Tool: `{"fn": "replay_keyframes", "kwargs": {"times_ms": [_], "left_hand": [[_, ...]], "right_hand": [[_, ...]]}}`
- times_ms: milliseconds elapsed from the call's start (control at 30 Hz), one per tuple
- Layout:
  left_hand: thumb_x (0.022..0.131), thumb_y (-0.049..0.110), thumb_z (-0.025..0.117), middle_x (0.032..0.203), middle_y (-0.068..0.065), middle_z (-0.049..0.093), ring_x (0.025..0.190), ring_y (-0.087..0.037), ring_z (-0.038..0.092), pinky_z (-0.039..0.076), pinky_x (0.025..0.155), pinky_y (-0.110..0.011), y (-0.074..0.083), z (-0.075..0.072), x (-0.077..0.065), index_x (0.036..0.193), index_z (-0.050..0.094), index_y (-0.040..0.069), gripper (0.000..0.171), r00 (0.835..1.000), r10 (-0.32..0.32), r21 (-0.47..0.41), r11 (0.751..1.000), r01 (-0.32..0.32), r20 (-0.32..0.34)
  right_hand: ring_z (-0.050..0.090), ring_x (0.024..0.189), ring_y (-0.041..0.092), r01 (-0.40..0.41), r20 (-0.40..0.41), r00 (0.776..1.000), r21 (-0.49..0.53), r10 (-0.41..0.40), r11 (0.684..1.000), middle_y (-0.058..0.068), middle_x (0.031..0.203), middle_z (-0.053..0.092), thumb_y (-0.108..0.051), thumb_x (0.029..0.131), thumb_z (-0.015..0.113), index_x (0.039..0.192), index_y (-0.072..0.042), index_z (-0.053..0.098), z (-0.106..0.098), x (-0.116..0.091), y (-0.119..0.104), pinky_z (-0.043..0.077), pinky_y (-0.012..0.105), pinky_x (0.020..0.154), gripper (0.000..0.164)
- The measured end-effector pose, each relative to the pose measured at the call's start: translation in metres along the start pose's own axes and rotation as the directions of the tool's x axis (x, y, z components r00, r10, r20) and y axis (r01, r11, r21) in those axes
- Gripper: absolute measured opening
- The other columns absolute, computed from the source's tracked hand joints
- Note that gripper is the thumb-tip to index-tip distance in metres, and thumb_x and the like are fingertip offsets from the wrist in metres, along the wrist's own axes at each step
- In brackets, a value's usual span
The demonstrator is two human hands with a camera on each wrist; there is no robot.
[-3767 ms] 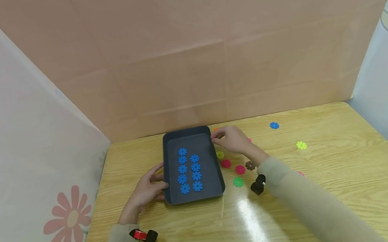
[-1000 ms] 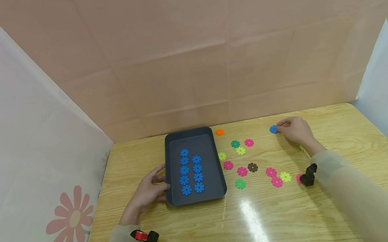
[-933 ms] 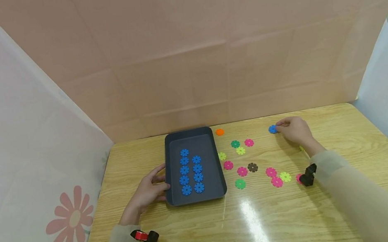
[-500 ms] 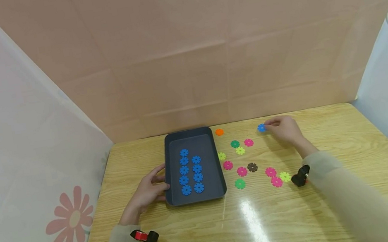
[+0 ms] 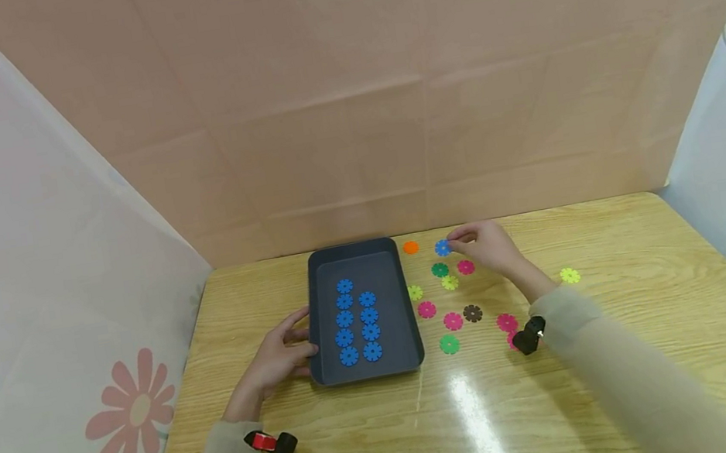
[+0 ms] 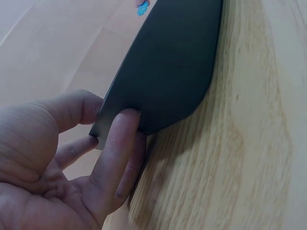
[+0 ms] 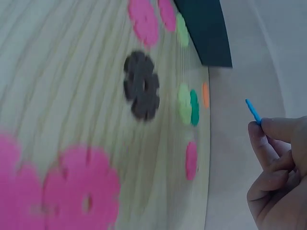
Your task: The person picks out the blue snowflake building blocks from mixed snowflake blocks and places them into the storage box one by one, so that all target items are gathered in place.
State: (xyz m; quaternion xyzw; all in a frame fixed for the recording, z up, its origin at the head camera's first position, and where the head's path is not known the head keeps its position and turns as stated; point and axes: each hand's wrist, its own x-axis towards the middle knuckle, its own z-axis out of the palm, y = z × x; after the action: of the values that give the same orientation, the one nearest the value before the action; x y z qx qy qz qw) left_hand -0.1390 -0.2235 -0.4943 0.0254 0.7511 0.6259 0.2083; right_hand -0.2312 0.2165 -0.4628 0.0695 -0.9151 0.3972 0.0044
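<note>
Between thumb and fingertips my right hand pinches a blue snowflake disc, lifted over the table to the right of the dark tray. The right wrist view has this blue disc edge-on, clear of the wood. My left hand holds the tray by its left side, thumb at the rim; the left wrist view has its fingers against the tray's outer wall. Several blue discs lie inside the tray in two columns, the left one longer by one disc.
Loose discs lie right of the tray: orange, dark green, brown, light green, and several pink and yellow ones. A yellow disc lies apart at the right. A brown backdrop stands behind the table.
My right hand went from the tray's right edge to the far-right blue disc, picked it up and carried it left towards the tray. My left hand stays at the tray.
</note>
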Motion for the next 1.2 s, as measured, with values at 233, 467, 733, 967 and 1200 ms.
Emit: {"fn": "replay_keyframes", "kwargs": {"times_ms": [233, 467, 733, 967, 1200], "left_hand": [[0.094, 0.001, 0.067, 0.137, -0.031, 0.051, 0.094, -0.031, 0.071, 0.063, 0.071, -0.046, -0.001, 0.0, -0.001, 0.164, 0.033, 0.013, 0.078, 1.0, -0.004, 0.001, 1.0, 0.004, -0.002], [0.094, 0.001, 0.067, 0.136, -0.031, 0.052, 0.095, -0.031, 0.071, 0.063, 0.071, -0.047, -0.001, 0.0, -0.001, 0.164, 0.033, 0.014, 0.078, 1.0, 0.006, 0.006, 1.0, -0.006, 0.002], [0.095, 0.001, 0.067, 0.137, -0.031, 0.051, 0.094, -0.031, 0.071, 0.063, 0.07, -0.046, -0.002, 0.0, -0.001, 0.164, 0.034, 0.014, 0.077, 1.0, 0.0, 0.004, 1.0, 0.001, -0.004], [0.094, 0.001, 0.066, 0.137, -0.031, 0.052, 0.094, -0.031, 0.071, 0.063, 0.07, -0.046, -0.002, 0.002, -0.002, 0.164, 0.033, 0.013, 0.078, 1.0, -0.003, 0.002, 1.0, 0.003, -0.005], [0.094, 0.001, 0.066, 0.136, -0.029, 0.052, 0.094, -0.029, 0.07, 0.063, 0.069, -0.044, -0.004, 0.004, 0.001, 0.164, 0.034, 0.015, 0.078, 1.0, -0.007, 0.007, 1.0, 0.007, -0.01]], "right_hand": [[0.067, 0.092, 0.031, 0.046, 0.044, 0.998, 0.035, -0.048, 0.998, 0.008, 0.105, 0.075, -0.027, 0.1, 0.071, 0.113, -0.01, 0.078, 0.027, 0.005, -0.027, 0.056, 0.038, 0.071, 0.023], [0.068, 0.101, 0.026, 0.077, 0.071, 0.994, 0.079, -0.082, 0.994, 0.005, 0.103, 0.075, -0.026, 0.1, 0.072, 0.114, -0.01, 0.079, 0.057, 0.012, -0.047, 0.057, 0.043, 0.08, 0.022], [0.068, 0.095, 0.023, 0.059, 0.11, 0.991, 0.124, -0.073, 0.99, 0.001, 0.097, 0.075, -0.027, 0.098, 0.075, 0.106, -0.014, 0.081, 0.084, 0.022, -0.066, 0.057, 0.037, 0.077, 0.017], [0.069, 0.088, 0.018, 0.021, 0.129, 0.991, 0.056, -0.028, 0.998, 0.0, 0.096, 0.076, -0.027, 0.097, 0.076, 0.1, -0.014, 0.081, 0.1, 0.023, -0.08, 0.058, 0.037, 0.076, 0.014], [0.07, 0.083, 0.015, 0.01, 0.125, 0.992, -0.103, 0.003, 0.995, -0.002, 0.096, 0.077, -0.03, 0.096, 0.076, 0.099, -0.017, 0.082, 0.109, 0.024, -0.087, 0.056, 0.034, 0.071, 0.014]]}}
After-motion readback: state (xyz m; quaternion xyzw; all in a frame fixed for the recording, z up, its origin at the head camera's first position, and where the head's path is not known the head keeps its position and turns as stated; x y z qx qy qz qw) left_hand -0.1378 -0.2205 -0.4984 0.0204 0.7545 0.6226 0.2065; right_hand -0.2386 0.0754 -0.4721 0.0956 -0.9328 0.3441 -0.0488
